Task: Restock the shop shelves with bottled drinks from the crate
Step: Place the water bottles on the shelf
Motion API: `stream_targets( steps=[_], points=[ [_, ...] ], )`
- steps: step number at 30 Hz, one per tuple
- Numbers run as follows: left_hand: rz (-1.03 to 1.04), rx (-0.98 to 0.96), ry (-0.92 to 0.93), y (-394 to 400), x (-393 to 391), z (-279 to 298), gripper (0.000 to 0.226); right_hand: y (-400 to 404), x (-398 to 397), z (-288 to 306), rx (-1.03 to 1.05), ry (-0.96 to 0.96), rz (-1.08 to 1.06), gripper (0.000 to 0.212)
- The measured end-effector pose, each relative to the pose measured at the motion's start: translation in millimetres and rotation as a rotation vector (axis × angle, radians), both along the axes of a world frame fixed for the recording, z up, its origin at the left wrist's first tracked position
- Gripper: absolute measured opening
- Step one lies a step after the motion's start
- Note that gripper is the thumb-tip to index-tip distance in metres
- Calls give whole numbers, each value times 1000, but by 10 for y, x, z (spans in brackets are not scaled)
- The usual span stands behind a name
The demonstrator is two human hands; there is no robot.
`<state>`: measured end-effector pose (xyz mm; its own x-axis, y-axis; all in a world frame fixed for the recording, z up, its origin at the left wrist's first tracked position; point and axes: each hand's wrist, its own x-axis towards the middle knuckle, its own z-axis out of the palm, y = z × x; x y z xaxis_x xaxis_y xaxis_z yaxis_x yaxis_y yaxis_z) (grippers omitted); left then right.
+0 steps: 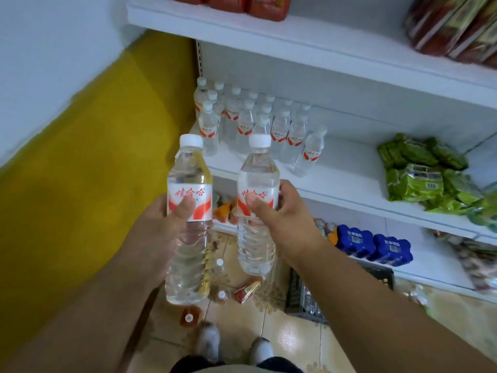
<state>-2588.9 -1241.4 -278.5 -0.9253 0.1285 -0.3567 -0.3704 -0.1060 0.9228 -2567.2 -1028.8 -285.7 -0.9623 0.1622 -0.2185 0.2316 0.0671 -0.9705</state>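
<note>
Left hand [172, 211] holds one water bottle [188, 219] upright by its label; right hand [279, 208] holds a second bottle [256, 208] the same way. Both are raised before the middle shelf [349, 181], whose left end carries the stocked bottles [258, 125]. Crate [304, 297] sits on the floor below. Recommended: set each down upright at the shelf's front edge, clear of the leaning bottle [312, 150], labels outward.

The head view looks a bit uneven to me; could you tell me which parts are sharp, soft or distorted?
In the head view the two held bottles, left and right, have readable labels; the shelved bottles are softer; the green packets smear towards the right edge; the shelf lines slant with wide-angle distortion; lighting is flat.
</note>
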Motion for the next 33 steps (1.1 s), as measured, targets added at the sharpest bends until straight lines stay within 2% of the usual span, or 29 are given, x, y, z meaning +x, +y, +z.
stream_targets(
  steps=[1,4,6,8,12,14,19,21,24,29,33],
  points=[
    [-21,3,9,-12,-80,-13,77,19,-63,-10,0,14,-26,41],
    [-88,-27,35,65,-311,-63,40,83,-245,-17,-19,46,-90,52],
    [-128,-45,43,164,-437,-132,30,154,-327,-35,-20,48,-117,54],
    [-154,-58,57,297,-531,-207,34,254,-367,-79,-9,30,-125,51],
    [-228,-56,65,673,-840,-376,65,543,-595,-221,70,0,-156,39],
    [-252,-88,75,828,-973,-460,71,693,-710,-325,79,5,-173,36],
    [-194,-117,11,1066,-1205,-627,72,975,-996,-465,80,-4,-132,36],
    [-116,-129,6,1135,-1307,-672,67,1042,-1161,-494,95,-8,-91,35],
    [-6,-127,5,1217,-1460,-744,75,1060,-1447,-619,137,0,-60,34],
    [54,-123,-13,1114,-1677,-990,66,831,-1913,-994,146,-38,-49,36],
    [79,-181,-3,957,-1987,-1206,72,536,-2294,-1288,202,-21,-23,42]
  ],
)
